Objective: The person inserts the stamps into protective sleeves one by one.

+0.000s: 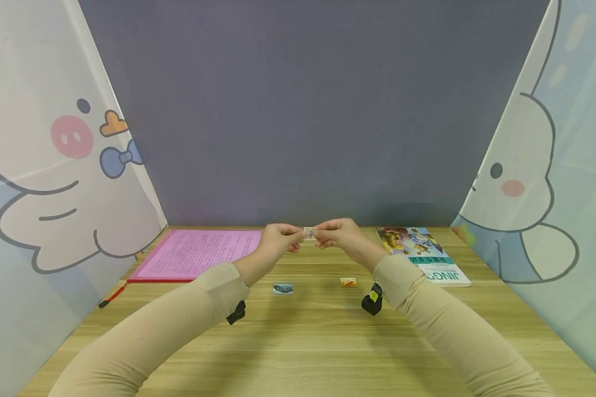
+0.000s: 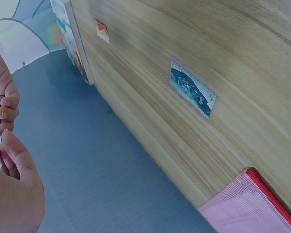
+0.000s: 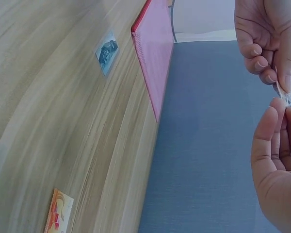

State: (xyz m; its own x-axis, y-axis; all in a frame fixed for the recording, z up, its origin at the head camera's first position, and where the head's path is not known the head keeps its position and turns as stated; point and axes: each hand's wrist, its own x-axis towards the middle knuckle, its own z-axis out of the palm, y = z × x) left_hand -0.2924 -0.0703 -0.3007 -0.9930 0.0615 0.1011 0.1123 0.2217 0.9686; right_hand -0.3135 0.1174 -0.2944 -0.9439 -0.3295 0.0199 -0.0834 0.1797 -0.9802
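A small pale postage stamp (image 1: pixel 310 234) with a dark round motif is held up between both hands above the table's far side. My left hand (image 1: pixel 281 238) pinches its left edge between thumb and fingers. The opposite edge is pinched by my right hand (image 1: pixel 339 236). In the right wrist view the stamp (image 3: pixel 289 99) shows clear film around it, partly covered by fingers. On the table below lie a blue-green stamp (image 2: pixel 191 88) in a clear sleeve, nearer the left arm, and a smaller orange and yellow stamp (image 1: pixel 349 282) toward the right arm.
A pink mesh zip pouch (image 1: pixel 198 256) with a red edge and printed sheets inside lies at the back left, its red and black pull (image 1: pixel 113 296) sticking out. Colourful books (image 1: pixel 422 256) lie at the back right. A grey panel (image 1: pixel 308 110) rises behind the wooden table (image 1: pixel 298 353).
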